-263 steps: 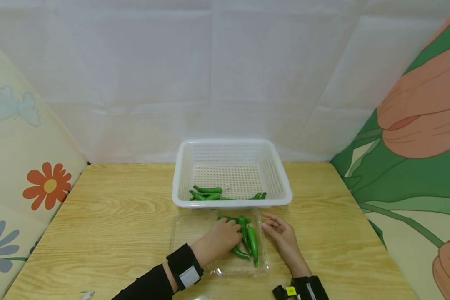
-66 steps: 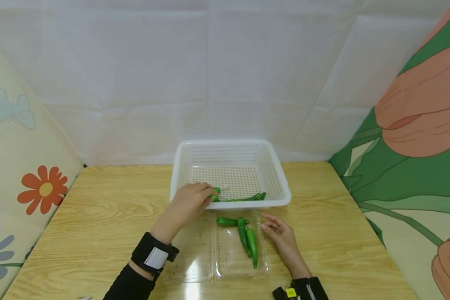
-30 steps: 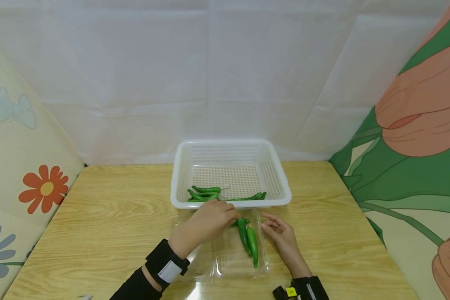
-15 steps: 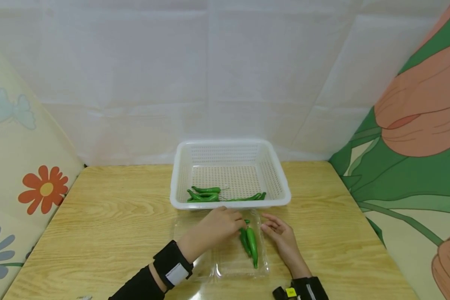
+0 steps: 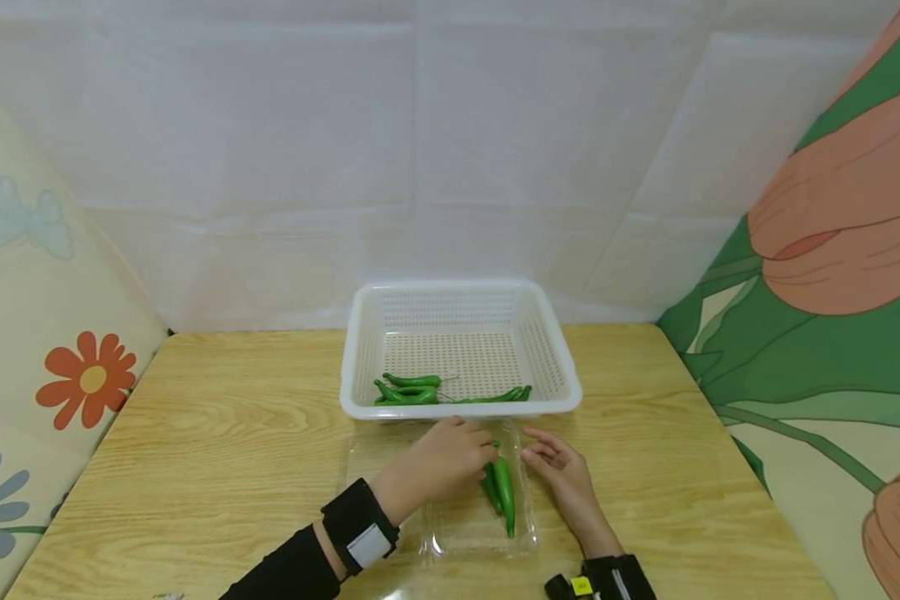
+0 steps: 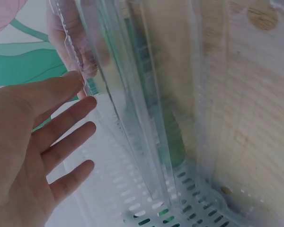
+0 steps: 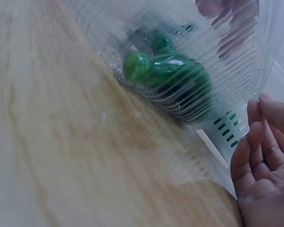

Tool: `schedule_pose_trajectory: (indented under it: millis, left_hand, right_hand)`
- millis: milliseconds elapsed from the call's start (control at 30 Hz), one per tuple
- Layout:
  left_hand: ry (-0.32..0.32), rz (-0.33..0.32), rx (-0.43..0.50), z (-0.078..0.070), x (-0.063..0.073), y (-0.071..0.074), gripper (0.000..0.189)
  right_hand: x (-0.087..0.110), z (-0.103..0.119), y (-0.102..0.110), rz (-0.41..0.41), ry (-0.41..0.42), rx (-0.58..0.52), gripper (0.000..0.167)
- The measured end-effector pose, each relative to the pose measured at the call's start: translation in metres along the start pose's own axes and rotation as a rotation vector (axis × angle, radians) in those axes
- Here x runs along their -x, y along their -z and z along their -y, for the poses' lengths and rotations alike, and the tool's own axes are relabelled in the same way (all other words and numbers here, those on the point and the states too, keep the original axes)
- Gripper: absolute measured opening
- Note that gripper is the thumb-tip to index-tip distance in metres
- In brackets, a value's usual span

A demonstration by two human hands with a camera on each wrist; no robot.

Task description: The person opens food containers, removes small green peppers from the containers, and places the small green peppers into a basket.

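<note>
In the head view my left hand (image 5: 442,467) is over a clear plastic clamshell container (image 5: 461,529) that lies unfolded. Its fingertips are close to the upper ends of green chili peppers (image 5: 505,492) in the right half. The left wrist view shows its fingers (image 6: 71,137) nearly straight, with no pepper visible between them. My right hand (image 5: 566,479) is beside the container's right edge. In the right wrist view its thumb and index finger (image 7: 256,109) pinch that thin rim. A white perforated basket (image 5: 461,410) behind holds several more chili peppers (image 5: 405,398).
The wooden table (image 5: 255,400) extends left and right of the container and basket. White sheeting (image 5: 285,167) hangs behind the table. Decorated panels with flowers stand on both sides. A small pale scrap (image 5: 169,595) lies at the front left edge.
The curved pepper at the container's lower part is gone from there. My left hand was in the basket, came back over the container, then slid slightly right. My right hand stayed in place.
</note>
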State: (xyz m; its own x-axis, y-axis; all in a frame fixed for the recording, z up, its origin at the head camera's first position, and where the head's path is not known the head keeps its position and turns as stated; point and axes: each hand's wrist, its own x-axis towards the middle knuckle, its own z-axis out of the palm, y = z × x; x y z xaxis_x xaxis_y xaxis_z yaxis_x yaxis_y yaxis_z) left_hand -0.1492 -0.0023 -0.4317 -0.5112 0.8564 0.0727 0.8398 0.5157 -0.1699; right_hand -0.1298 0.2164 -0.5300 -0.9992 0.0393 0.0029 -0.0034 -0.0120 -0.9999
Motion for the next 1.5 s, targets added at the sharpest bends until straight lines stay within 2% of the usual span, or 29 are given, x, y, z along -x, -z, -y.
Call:
schedule_pose_trajectory:
  millis: [267, 633, 900, 1267, 1500]
  left_hand:
    - [-0.001, 0.037, -0.053, -0.003, -0.005, -0.007, 0.031]
    - [-0.026, 0.038, -0.070, -0.008, -0.006, -0.011, 0.021]
    - [-0.009, 0.094, -0.093, -0.010, -0.007, -0.013, 0.024]
    - [-0.004, 0.109, -0.081, -0.009, -0.008, -0.017, 0.023]
    - [0.000, 0.123, -0.025, -0.008, -0.007, -0.018, 0.021]
  right_hand:
    - [0.001, -0.001, 0.000, -0.002, -0.006, -0.001, 0.037]
    - [0.002, 0.000, 0.000, 0.004, -0.010, -0.014, 0.037]
    - [0.001, 0.000, 0.000, 0.010, -0.011, 0.002, 0.038]
    - [0.000, 0.002, 0.000, 0.004, -0.021, -0.007, 0.038]
    - [0.000, 0.002, 0.000, 0.006, -0.021, -0.009, 0.038]
